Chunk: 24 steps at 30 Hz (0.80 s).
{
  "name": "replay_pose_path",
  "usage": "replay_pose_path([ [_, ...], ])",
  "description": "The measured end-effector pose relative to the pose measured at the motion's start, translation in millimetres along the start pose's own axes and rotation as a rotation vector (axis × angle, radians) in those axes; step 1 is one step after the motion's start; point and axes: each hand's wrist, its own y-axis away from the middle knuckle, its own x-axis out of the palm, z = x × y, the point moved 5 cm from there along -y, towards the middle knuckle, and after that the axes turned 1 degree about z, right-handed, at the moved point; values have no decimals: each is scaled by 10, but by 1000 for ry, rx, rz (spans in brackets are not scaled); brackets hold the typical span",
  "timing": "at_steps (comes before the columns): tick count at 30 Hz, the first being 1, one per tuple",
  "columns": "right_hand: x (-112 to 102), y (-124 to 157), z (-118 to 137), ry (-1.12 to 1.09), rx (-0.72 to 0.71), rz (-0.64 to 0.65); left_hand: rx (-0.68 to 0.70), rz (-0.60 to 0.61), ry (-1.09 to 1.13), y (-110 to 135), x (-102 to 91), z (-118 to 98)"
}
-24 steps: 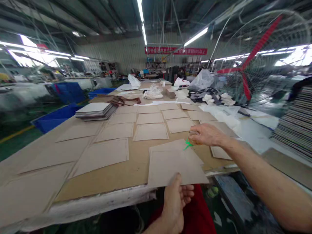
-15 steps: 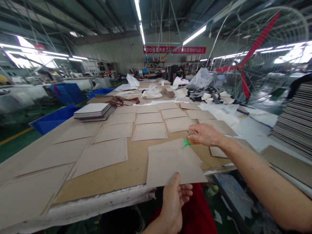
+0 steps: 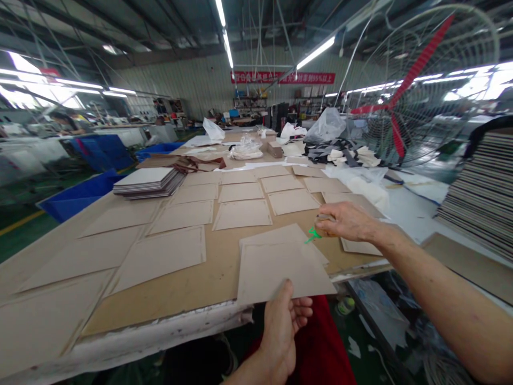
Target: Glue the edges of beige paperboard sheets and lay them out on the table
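Note:
My left hand (image 3: 282, 326) pinches the near edge of a grey-brown cardboard sheet (image 3: 276, 267), thumb on top and fingers under it, at the front edge of the long table (image 3: 168, 291). That sheet overlaps a second sheet (image 3: 276, 235) lying just behind it. My right hand (image 3: 345, 221) hovers over the far right corner of these sheets, fingers closed on a small object with a green tip (image 3: 311, 235); what it is I cannot make out. Several similar sheets lie in rows across the table.
A stack of grey boards (image 3: 147, 182) sits at the left. Another tall stack (image 3: 479, 195) stands at the right. A large fan with red blades (image 3: 404, 91) is behind the right side. Bags and scraps (image 3: 336, 147) clutter the far end. Blue bins (image 3: 86, 192) stand left of the table.
The view has shifted slightly. Both hands keep almost the same grip and place; the sheet in my left hand stays at the table edge.

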Motion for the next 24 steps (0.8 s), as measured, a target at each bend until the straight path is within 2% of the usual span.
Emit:
replay_pose_path([
  [6, -79, 331, 107, -79, -113, 158, -3, -14, 8, -4, 9, -7],
  [8, -81, 326, 123, -77, -118, 154, 0, -18, 6, -7, 7, -6],
  [14, -22, 116, 64, -15, -45, -7, 5, -33, -5, -7, -7, -6],
  [16, -20, 155, 55, -29, -49, 4, 3, -32, -3, -10, -8, -6],
  [21, -65, 401, 97, -114, -121, 143, 0, -21, 9, -21, -6, 4],
  [24, -87, 471, 116, -131, -130, 115, 3, -16, 14, -11, 2, 1],
])
